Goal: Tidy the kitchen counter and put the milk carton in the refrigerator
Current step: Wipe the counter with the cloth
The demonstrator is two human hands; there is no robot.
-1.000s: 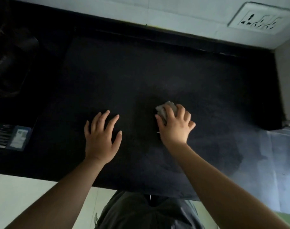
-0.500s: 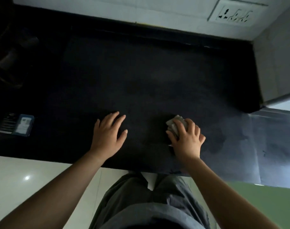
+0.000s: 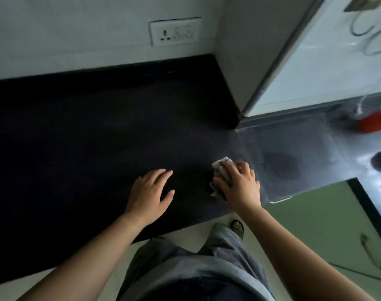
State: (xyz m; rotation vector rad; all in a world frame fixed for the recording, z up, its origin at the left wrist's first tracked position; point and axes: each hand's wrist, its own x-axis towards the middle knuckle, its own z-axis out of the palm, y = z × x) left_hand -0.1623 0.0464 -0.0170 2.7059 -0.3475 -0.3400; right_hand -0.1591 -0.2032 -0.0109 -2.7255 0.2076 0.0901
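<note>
Gripping a grey cloth [image 3: 222, 168], the right hand [image 3: 239, 186] presses the counter [image 3: 87, 137]; left hand [image 3: 149, 193] lies flat

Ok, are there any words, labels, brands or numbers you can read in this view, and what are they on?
No text here can be read.
Wall socket plate: only sockets and switches show, no legible marking.
Grey patch on the white panel, top right: too blurred to read.
Red container: no label shows.
Cloth under the right hand: no print shows.
</note>
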